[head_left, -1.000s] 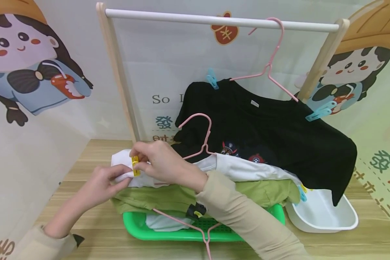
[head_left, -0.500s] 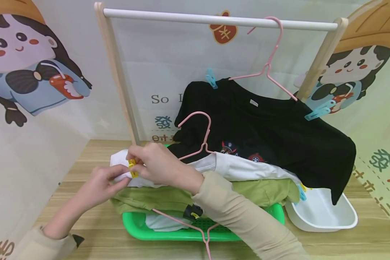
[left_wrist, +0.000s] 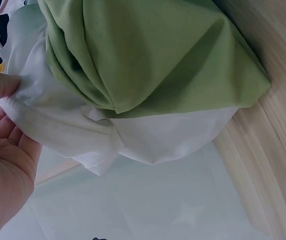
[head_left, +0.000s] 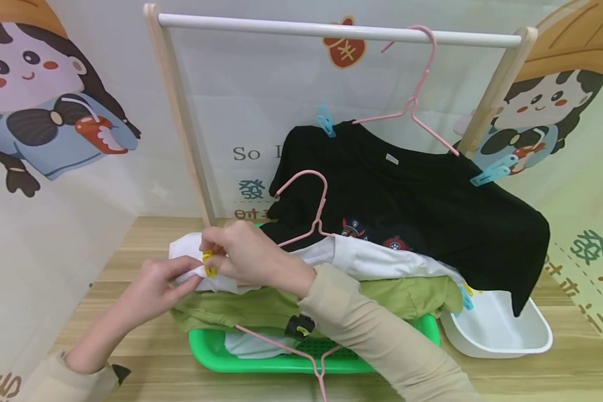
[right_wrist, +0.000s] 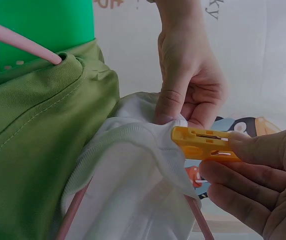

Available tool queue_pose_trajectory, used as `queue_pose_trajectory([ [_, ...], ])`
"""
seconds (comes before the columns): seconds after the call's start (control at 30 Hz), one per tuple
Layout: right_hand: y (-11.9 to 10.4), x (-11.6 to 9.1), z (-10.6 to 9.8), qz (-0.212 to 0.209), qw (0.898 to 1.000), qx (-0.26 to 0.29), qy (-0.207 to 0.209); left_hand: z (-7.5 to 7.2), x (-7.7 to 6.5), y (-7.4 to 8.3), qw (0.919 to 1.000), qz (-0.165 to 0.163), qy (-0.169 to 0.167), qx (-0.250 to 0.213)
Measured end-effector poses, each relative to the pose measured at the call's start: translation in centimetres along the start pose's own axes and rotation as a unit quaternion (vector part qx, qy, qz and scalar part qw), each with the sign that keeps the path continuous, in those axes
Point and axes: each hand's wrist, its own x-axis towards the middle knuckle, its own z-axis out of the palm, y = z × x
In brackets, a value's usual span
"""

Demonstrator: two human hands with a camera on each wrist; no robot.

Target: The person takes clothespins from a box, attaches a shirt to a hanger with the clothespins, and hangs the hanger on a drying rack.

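A white shirt (head_left: 377, 261) with a pink hanger (head_left: 321, 212) inside it lies over a green garment (head_left: 407, 296). At the shirt's left shoulder, my left hand (head_left: 153, 286) pinches the folded cloth between thumb and fingers. My right hand (head_left: 258, 257) reaches across from the right and pinches the tail end of a yellow clothespin (right_wrist: 205, 143). In the right wrist view, the clothespin's front end meets the white cloth close beside the left fingertips. The left wrist view shows the left thumb (left_wrist: 0, 87) on the white fabric.
Behind, a black T-shirt (head_left: 432, 212) with blue clothespins hangs by its hanger from the rack's white rail (head_left: 281, 25). Below the clothes sits a green basket (head_left: 251, 365), with another pink hanger (head_left: 276, 341) reaching over it. A white bin (head_left: 505, 335) stands to the right.
Both hands stay at the white shirt's left shoulder. My right fingers and the yellow clothespin shift only slightly there; the head view drifts a little.
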Motion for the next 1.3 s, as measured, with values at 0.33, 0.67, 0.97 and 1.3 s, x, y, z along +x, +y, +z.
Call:
queue_pose_trajectory([
  [0.33, 0.5, 0.3, 0.4, 0.024, 1.000, 0.015, -0.010, 0.1, 0.2, -0.1, 0.9996, 0.027, 0.005, 0.003],
  [0.67, 0.8, -0.6, 0.8, 0.049, 0.998, 0.021, -0.018, 0.3, 0.5, 0.0, 0.9994, 0.033, 0.004, -0.001],
  [0.97, 0.6, -0.9, 0.8, 0.090, 0.995, 0.005, -0.050, 0.7, 0.2, -0.2, 0.9996, 0.028, -0.002, -0.006],
  [1.3, -0.2, -3.4, -1.1, 0.051, 0.988, 0.119, 0.081, 0.7, -0.3, -0.4, 0.9998, 0.019, 0.009, 0.005],
])
